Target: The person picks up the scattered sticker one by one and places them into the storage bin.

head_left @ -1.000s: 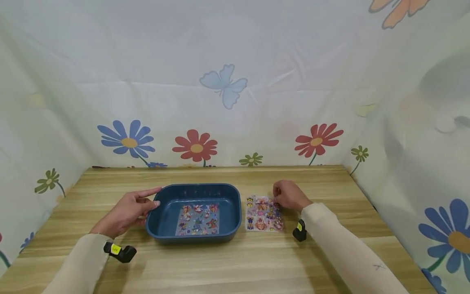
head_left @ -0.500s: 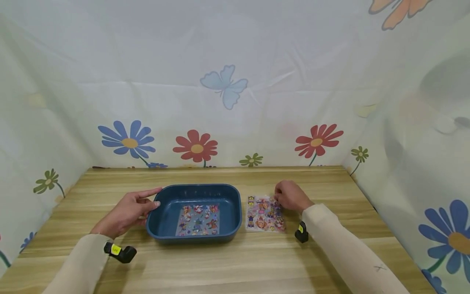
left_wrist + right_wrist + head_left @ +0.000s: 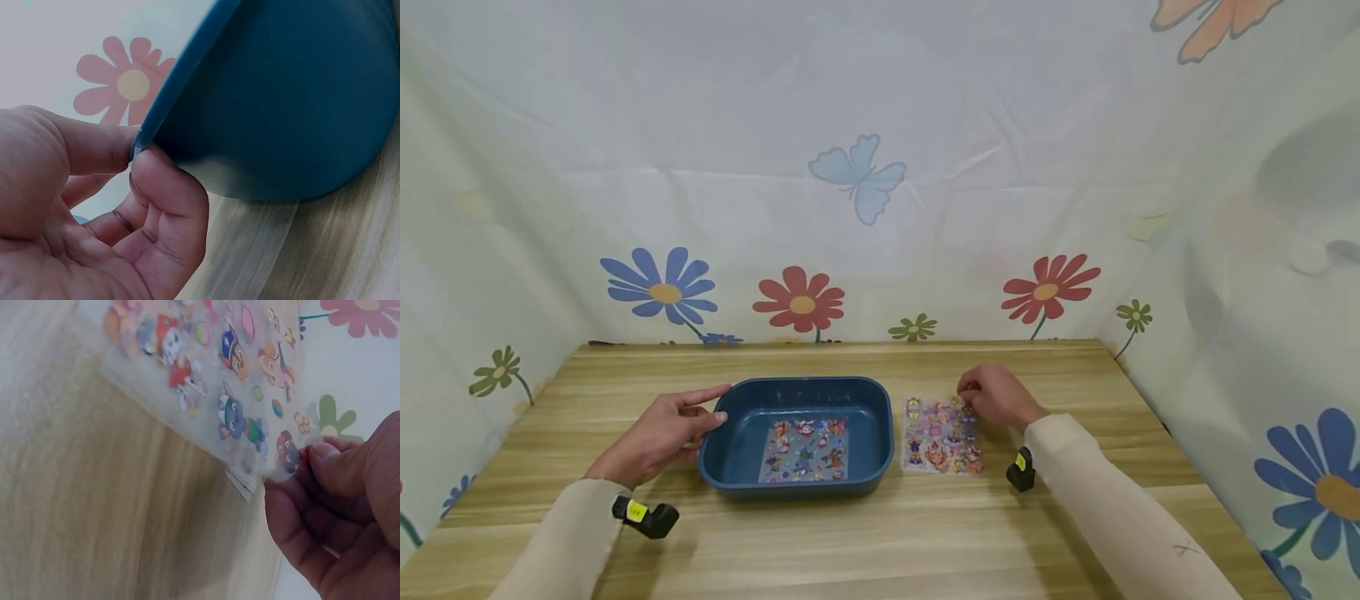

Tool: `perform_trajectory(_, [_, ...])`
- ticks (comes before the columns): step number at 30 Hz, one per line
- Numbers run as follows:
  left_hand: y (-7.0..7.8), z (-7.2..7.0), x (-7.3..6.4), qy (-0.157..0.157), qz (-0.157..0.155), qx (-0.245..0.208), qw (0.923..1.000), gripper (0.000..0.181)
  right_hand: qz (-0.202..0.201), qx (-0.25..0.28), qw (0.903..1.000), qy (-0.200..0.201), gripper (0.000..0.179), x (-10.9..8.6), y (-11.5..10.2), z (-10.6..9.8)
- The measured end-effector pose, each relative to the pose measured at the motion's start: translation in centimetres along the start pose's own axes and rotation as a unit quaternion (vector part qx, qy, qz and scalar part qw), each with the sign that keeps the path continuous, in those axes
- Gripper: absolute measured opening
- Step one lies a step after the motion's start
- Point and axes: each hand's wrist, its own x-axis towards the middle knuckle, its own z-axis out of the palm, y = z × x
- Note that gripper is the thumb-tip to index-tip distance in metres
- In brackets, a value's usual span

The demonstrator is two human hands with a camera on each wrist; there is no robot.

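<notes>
A deep blue plastic basin with rounded corners stands on the table. My left hand pinches its left rim between thumb and a bent finger, which the left wrist view shows close up. Flat inside the basin lies a clear sticker sheet with colourful cartoon figures. To the basin's right is a small pile of similar sticker sheets. My right hand pinches the far right corner of the top sticker sheet between thumb and fingers. In the right wrist view that corner is raised, with edges of other sheets below it.
The wood-grain table carries the basin and the sheets. Behind it and at both sides hangs a pale curtain printed with flowers and butterflies. Black wrist cameras sit on both cream sleeves.
My right hand has shifted slightly up and away at the pile's far right corner, and the stickers on the top sheet appear slightly shifted. The left hand and basin stay in place.
</notes>
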Motion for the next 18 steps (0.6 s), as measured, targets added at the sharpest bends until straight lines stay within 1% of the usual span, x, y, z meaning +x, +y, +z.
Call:
perform_trajectory(3, [0.1, 0.1, -0.1, 0.002, -0.001, -0.003, 1.0, 0.065, -0.001, 0.031, 0.9995, -0.006, 0.021, 0.1, 0.3, -0.2])
perform_trajectory(6, [0.0, 0.1, -0.2, -0.001, 0.003, -0.001, 1.0, 0.065, -0.004, 0.052, 0.9986, -0.007, 0.021, 0.1, 0.6, -0.4])
perform_trajectory(8, [0.0, 0.1, -0.1, 0.0, 0.002, 0.0, 1.0, 0.065, 0.0, 0.076, 0.997, -0.01, 0.019, 0.1, 0.7, -0.6])
perform_trajectory(11, [-0.1, 0.1, -0.1, 0.001, 0.006, 0.005, 1.0, 0.064, 0.016, 0.125, 0.9918, -0.02, 0.02, 0.0, 0.9, -0.9])
perform_trajectory(13, [0.0, 0.0, -0.1, 0.002, 0.006, 0.005, 1.0, 0.064, 0.03, 0.159, 0.9864, -0.027, 0.021, -0.1, 0.9, -1.0])
perform_trajectory(16, [0.0, 0.0, -0.1, 0.004, 0.007, 0.004, 1.0, 0.065, 0.047, 0.189, 0.9803, -0.033, 0.021, 0.0, 1.1, -1.2])
perform_trajectory(18, [0.1, 0.0, -0.1, 0.005, 0.006, 0.002, 1.0, 0.065, 0.052, 0.204, 0.9769, -0.037, 0.022, 0.0, 1.2, -1.4])
